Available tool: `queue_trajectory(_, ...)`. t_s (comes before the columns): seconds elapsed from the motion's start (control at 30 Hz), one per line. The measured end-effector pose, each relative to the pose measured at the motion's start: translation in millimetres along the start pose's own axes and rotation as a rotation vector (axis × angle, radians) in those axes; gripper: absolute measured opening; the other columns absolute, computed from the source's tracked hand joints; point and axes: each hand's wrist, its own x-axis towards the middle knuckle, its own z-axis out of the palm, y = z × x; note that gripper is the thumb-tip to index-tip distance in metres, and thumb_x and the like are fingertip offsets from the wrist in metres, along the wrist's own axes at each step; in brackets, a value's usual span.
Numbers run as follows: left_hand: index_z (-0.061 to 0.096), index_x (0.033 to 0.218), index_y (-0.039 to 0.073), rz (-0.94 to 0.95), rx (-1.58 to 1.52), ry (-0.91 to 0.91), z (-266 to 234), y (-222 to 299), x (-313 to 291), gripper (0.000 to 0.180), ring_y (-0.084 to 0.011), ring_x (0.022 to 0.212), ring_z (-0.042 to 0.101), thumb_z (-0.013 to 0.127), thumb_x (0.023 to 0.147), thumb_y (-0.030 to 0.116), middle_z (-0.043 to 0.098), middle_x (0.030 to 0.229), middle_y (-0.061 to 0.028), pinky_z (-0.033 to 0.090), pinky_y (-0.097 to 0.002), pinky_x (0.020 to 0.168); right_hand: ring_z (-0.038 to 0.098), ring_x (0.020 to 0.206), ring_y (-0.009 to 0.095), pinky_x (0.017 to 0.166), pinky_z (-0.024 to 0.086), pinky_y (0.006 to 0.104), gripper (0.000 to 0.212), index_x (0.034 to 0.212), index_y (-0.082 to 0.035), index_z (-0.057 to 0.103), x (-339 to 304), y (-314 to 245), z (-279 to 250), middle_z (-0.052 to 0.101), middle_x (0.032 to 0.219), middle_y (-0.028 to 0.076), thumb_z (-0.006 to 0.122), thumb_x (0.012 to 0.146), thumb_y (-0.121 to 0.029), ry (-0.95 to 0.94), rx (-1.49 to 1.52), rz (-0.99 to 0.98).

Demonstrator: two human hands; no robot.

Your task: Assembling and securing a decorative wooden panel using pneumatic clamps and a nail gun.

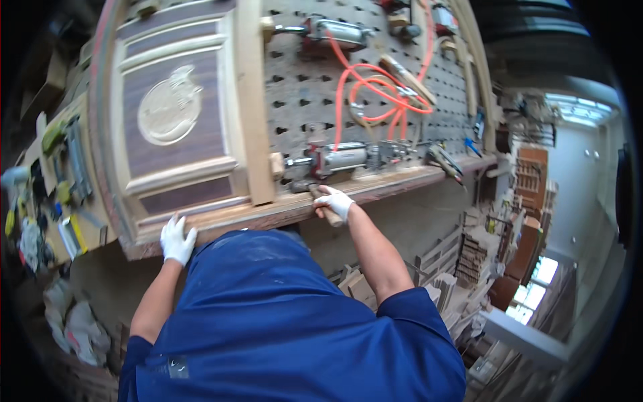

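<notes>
A carved wooden door panel (154, 120) with a round raised ornament (171, 107) lies on the bench at the left. My left hand (177, 241), in a white glove, rests with its fingers apart on the bench's near edge, by the panel's lower corner. My right hand (335, 202), also gloved, is closed around the wooden handle of a hammer (331, 216). The hammer's dark head lies at the bench's wooden edge, just below a pneumatic cylinder (341, 159). A long wooden bar (253, 100) runs along the panel's right side.
A second cylinder (338, 33) stands at the far side of the perforated bench top (295, 100). Orange air hoses (382, 74) loop over it. Farther right lies a tool (444, 161) on the front rail. A tool-covered side table (87, 221) stands at the left, with stacked wood (472, 258) at the right.
</notes>
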Motion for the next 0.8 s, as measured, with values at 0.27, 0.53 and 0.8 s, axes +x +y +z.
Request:
queue_trajectory(0.27,0.06,0.124,0.003,-0.208,0.099,-0.069,13.0,30.5,6.3,0.05,-0.037,0.128,0.047,0.056,0.088,0.037,0.052,0.139,-0.0199,0.029,-0.0443,0.112,0.066,0.088,0.027,0.081,0.053,0.0344,0.049,0.112,0.0,0.067,-111.3,-105.4,-73.5,0.072,0.105,0.011,0.063,0.075,-0.031,0.015,-1.167,-0.283)
queue_trajectory(0.53,0.058,0.125,-0.002,-0.274,-0.152,-0.032,38.2,137.2,17.3,0.045,-0.0347,0.116,0.057,0.059,0.088,0.023,0.058,0.13,-0.0206,0.043,-0.0396,0.101,0.061,0.108,0.039,0.094,0.049,0.0421,0.041,0.118,-0.006,0.063,-66.6,-141.0,-459.0,0.065,0.118,0.02,0.048,0.082,-0.019,1.184,-1.089,0.048)
queue_trajectory(0.8,0.054,0.132,-0.002,-0.307,-0.439,-0.696,7.4,361.8,90.6,0.058,-0.0265,0.111,0.062,0.054,0.094,0.042,0.062,0.127,-0.0158,0.046,-0.0324,0.097,0.061,0.105,0.036,0.092,0.046,0.0477,0.029,0.116,-0.012,0.056,-11.7,-176.2,-549.9,0.063,0.114,0.017,0.048,0.088,-0.018,1.197,-1.464,0.166)
